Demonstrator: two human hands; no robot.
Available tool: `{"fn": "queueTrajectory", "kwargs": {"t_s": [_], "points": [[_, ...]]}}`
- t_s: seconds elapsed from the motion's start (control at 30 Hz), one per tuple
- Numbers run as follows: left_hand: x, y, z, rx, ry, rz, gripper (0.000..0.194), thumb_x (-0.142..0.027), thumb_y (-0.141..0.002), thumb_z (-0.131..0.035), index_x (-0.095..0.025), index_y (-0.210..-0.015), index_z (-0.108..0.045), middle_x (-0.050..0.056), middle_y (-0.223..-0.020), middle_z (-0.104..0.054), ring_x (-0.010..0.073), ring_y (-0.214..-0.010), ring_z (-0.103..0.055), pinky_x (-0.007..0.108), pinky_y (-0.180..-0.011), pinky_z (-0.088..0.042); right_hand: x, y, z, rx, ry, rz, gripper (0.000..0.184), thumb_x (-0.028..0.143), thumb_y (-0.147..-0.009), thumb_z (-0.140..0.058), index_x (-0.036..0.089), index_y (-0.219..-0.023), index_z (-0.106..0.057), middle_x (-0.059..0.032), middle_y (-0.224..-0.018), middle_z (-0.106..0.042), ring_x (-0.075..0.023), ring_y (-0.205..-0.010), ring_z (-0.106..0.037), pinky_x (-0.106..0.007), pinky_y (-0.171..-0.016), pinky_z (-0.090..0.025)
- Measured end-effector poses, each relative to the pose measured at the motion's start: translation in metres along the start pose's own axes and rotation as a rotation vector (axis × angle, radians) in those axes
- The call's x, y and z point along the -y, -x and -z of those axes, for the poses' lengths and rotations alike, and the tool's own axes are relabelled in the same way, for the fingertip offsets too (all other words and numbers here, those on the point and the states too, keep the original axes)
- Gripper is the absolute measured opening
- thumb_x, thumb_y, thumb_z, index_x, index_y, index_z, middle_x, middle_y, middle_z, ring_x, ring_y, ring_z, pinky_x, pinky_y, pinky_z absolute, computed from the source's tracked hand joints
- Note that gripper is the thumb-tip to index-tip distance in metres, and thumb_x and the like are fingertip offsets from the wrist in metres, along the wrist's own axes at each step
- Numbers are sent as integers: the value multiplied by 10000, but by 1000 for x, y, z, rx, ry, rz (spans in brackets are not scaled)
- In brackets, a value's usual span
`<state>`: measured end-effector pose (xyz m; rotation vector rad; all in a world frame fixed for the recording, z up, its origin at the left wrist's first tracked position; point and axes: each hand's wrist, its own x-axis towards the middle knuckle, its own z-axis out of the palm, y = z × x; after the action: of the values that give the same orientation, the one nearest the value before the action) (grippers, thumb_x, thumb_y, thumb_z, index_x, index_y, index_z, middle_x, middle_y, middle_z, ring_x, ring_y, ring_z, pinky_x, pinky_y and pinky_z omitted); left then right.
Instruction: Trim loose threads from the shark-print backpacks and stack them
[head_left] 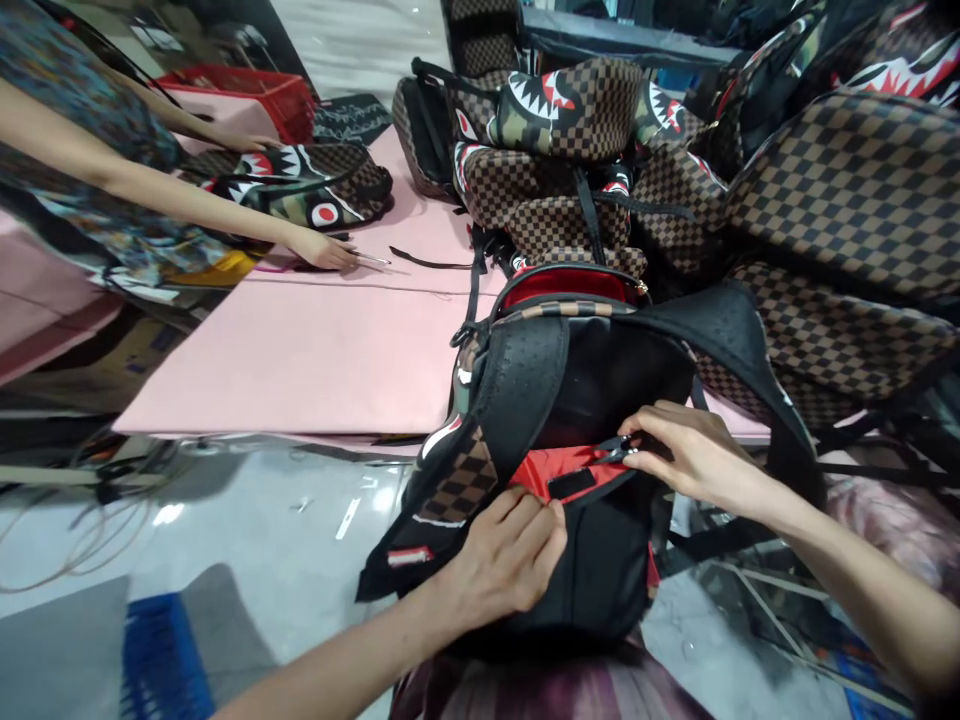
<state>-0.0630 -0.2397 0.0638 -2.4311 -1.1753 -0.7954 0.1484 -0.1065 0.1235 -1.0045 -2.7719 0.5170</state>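
Observation:
A black backpack [592, 560] with brown checkered trim leans against the table edge, its strap side facing me. Its back pocket is pulled apart, showing a red lining [540, 468] with a small black patch [571, 484]. My left hand [514, 548] is closed on the pocket's lower edge. In my right hand [686, 455] is a small pair of dark thread snips [616, 450], their tips pointing left over the red lining. A wide black shoulder strap [529, 400] hangs along the left of the bag, and another strap [739, 340] loops off to the right.
Checkered backpacks with shark-mouth prints [570, 110] are heaped at the back and right of the pink table [337, 360]. At left, a co-worker's hand [322, 248] holds a thin metal tool near another backpack [300, 185]. A red basket [247, 90] stands behind.

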Motion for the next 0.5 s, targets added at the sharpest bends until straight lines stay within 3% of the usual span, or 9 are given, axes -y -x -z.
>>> {"fn": "queueTrajectory", "kwargs": {"t_s": [0.23,0.5], "points": [[-17,-4,8,-77,-24,5,109,-22,-773,-557,-128,-799,-555,-7,-655,-544,128,-660,-560,292,-657,-495,24,0,-7,130,-5,-33,128,330,-772,-648,222,-826,-692,-21,-787,-699,-193,-741,-644,-262,-644,-414],[-20,5,9,-198,-47,24,149,10,-744,-603,-113,-812,-554,2,-693,-567,126,-702,-578,302,-703,-516,29,-1,-5,162,-35,-66,112,318,-744,-666,247,-823,-700,3,-800,-709,-183,-768,-647,-248,-669,-419]]}}
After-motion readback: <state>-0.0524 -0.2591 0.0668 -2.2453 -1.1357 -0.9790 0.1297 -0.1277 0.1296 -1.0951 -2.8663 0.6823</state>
